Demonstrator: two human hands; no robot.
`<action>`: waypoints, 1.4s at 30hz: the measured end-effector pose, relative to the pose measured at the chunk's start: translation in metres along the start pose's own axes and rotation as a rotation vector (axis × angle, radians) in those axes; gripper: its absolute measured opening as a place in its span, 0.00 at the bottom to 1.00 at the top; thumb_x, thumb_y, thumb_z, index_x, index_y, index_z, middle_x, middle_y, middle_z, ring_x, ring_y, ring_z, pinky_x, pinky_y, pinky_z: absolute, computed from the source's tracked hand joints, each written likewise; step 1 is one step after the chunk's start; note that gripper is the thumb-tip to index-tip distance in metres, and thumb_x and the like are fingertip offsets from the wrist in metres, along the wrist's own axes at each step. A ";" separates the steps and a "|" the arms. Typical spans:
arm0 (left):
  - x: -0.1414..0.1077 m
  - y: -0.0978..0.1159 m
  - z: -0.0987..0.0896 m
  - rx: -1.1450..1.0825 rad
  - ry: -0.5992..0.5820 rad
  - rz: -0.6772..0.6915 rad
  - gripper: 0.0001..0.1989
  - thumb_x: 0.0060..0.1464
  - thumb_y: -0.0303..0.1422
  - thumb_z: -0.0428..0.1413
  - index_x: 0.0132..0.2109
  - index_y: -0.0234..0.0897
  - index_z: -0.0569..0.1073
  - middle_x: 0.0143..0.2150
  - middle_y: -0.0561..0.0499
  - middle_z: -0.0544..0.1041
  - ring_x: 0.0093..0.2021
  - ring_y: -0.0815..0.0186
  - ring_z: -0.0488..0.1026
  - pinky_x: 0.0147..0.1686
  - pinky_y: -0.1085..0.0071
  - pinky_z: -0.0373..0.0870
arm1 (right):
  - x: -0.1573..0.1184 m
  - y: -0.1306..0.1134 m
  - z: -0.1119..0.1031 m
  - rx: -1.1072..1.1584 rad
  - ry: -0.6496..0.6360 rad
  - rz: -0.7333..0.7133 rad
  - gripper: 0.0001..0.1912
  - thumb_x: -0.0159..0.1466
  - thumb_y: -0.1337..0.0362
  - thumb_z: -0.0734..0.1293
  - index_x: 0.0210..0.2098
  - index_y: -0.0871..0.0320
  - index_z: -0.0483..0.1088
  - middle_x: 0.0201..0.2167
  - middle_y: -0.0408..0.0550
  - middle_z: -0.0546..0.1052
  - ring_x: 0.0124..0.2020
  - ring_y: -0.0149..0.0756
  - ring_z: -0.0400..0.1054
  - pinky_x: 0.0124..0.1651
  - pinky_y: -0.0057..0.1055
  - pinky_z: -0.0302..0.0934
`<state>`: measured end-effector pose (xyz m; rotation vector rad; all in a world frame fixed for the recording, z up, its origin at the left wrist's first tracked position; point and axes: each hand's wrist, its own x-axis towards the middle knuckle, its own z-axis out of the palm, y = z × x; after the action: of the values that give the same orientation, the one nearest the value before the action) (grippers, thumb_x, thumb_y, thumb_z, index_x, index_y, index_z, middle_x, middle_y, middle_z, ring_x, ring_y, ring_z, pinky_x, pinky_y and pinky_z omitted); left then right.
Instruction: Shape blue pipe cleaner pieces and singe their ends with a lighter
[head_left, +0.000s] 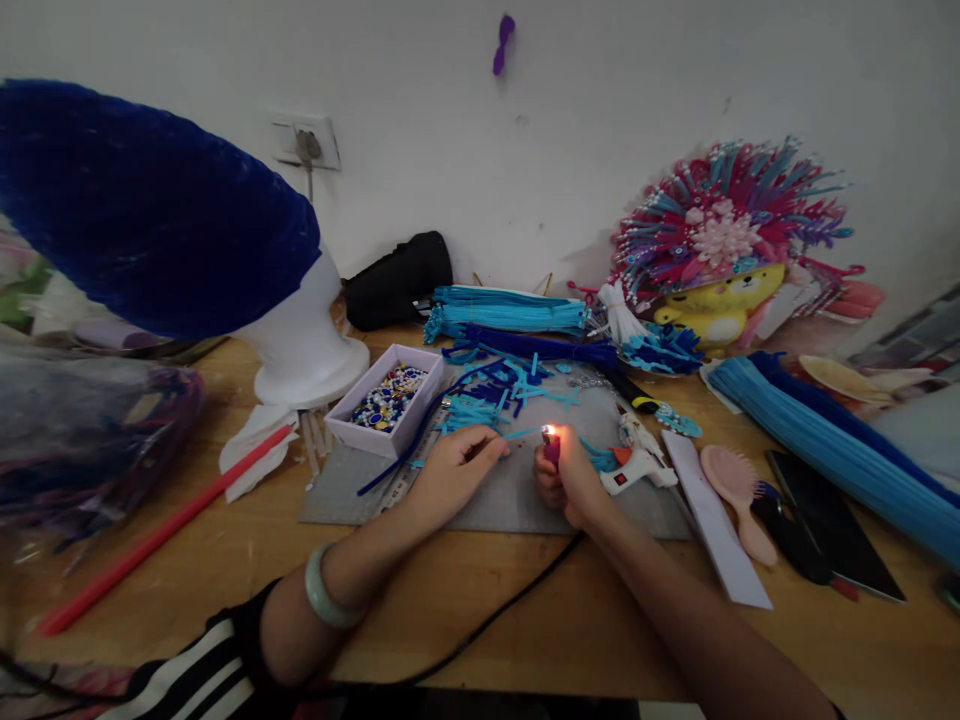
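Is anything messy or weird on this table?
Yes. Short blue pieces lie jumbled across the gray mat, pointing every way, while longer blue strands behind them are neatly bundled. Also unusual: the right hand holds a lit lighter, its small flame near a light-blue strip held by the left hand.

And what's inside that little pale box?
The pale, open rectangular box holds a heap of small blue, white and gold bead-like pieces. They cover most of the bottom, so anything lying underneath them can't be seen.
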<state>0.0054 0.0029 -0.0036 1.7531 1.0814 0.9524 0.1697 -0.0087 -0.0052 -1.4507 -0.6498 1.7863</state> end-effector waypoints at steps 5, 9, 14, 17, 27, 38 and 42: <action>0.000 0.001 0.000 0.003 -0.003 -0.003 0.14 0.55 0.40 0.50 0.27 0.38 0.72 0.26 0.53 0.74 0.30 0.65 0.70 0.32 0.71 0.66 | 0.013 0.011 -0.013 0.009 -0.089 -0.053 0.29 0.64 0.41 0.51 0.15 0.53 0.48 0.09 0.33 0.43 0.12 0.23 0.30 0.12 0.20 0.32; 0.000 0.000 0.000 0.010 -0.008 -0.006 0.14 0.55 0.40 0.49 0.27 0.38 0.72 0.26 0.53 0.74 0.30 0.65 0.70 0.32 0.71 0.65 | 0.026 0.021 -0.026 0.003 -0.094 -0.102 0.31 0.60 0.36 0.55 0.15 0.53 0.49 0.10 0.34 0.44 0.12 0.23 0.32 0.13 0.21 0.31; 0.000 0.000 0.001 0.012 -0.012 -0.006 0.14 0.55 0.39 0.49 0.27 0.38 0.71 0.26 0.53 0.73 0.30 0.65 0.69 0.32 0.71 0.64 | 0.028 0.023 -0.028 0.002 -0.109 -0.113 0.30 0.61 0.37 0.54 0.16 0.53 0.50 0.10 0.34 0.45 0.11 0.22 0.32 0.13 0.21 0.31; 0.000 0.001 0.001 0.017 -0.008 -0.003 0.14 0.55 0.39 0.49 0.27 0.38 0.71 0.26 0.53 0.72 0.30 0.65 0.69 0.32 0.71 0.64 | 0.024 0.020 -0.023 -0.002 -0.128 -0.111 0.29 0.61 0.38 0.53 0.16 0.53 0.50 0.09 0.33 0.45 0.11 0.22 0.32 0.13 0.21 0.33; 0.000 0.000 -0.001 -0.002 -0.007 0.001 0.14 0.56 0.39 0.49 0.28 0.38 0.72 0.26 0.53 0.74 0.30 0.65 0.70 0.33 0.70 0.66 | 0.022 0.018 -0.021 0.008 -0.117 -0.079 0.27 0.63 0.45 0.50 0.15 0.53 0.50 0.08 0.34 0.44 0.11 0.22 0.31 0.12 0.20 0.32; 0.001 -0.001 0.000 -0.038 0.022 -0.043 0.18 0.57 0.43 0.48 0.27 0.38 0.73 0.23 0.53 0.71 0.27 0.66 0.67 0.30 0.70 0.66 | -0.004 -0.001 -0.006 0.205 -0.064 -0.137 0.37 0.55 0.27 0.52 0.16 0.55 0.57 0.09 0.32 0.46 0.11 0.21 0.34 0.13 0.22 0.30; 0.003 -0.005 0.001 -0.096 0.022 -0.085 0.21 0.57 0.48 0.49 0.26 0.38 0.73 0.22 0.53 0.70 0.24 0.67 0.65 0.25 0.72 0.64 | 0.000 0.007 -0.004 0.094 -0.027 -0.242 0.25 0.50 0.41 0.71 0.26 0.59 0.70 0.10 0.28 0.48 0.12 0.20 0.36 0.15 0.22 0.29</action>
<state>0.0059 0.0064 -0.0077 1.6100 1.0979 0.9570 0.1716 -0.0129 -0.0112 -1.2315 -0.7140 1.6281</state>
